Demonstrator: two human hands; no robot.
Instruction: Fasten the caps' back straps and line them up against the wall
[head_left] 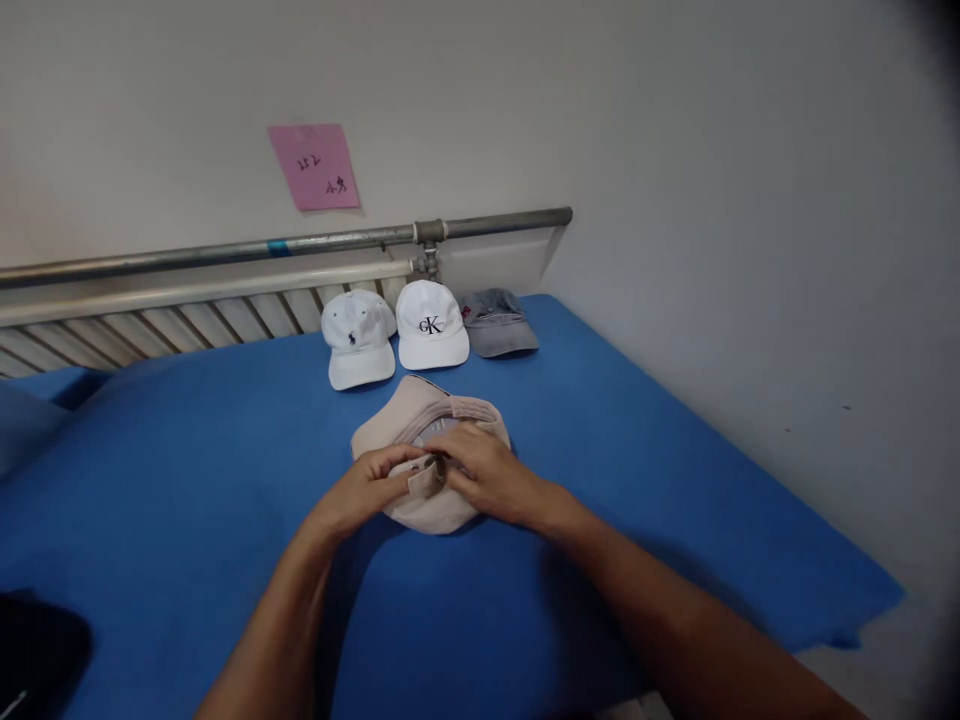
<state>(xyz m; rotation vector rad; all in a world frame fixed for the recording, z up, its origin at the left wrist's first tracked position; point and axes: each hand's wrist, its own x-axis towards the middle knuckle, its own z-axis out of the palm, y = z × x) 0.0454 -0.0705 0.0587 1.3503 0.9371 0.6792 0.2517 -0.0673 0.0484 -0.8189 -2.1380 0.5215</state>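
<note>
A pale pink baseball cap lies on the blue surface in front of me, its back strap opening towards me and its brim pointing away to the left. My left hand pinches the loose strap end on the left of the opening. At the strap's buckle, my right hand has its fingers closed, partly inside the cap's opening. The fingertips of both hands nearly meet there. Exactly what the right fingertips grip is partly hidden.
Behind the pink cap stand a white cap with a small dark emblem, a white CK cap and a grey cap. A metal pipe and radiator run along the wall. A pink note hangs above. A dark object sits lower left.
</note>
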